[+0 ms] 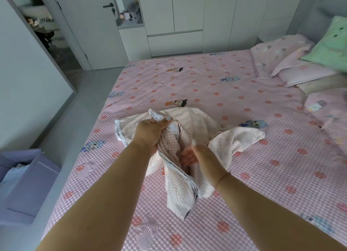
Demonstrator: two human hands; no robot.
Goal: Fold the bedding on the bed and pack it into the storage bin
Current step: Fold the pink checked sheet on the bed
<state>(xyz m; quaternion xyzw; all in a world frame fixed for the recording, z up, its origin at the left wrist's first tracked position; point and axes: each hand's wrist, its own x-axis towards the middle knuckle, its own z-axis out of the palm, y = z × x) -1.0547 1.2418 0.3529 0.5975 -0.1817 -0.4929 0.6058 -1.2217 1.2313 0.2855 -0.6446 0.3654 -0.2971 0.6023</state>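
Both forearms reach out over the pink bed [216,85]. Her left hand [150,133] grips a bunched edge of the checked pillowcase [187,138], lifting it; her right hand [197,156] has its fingers [185,159] curled into the cloth's folds. Beside the bed stands a purple storage bin [28,177].

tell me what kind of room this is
Most likely a home bedroom: a bed under a pink cartoon-print cover, pillows stacked at its head, and white built-in wardrobes along the far wall beside a door.
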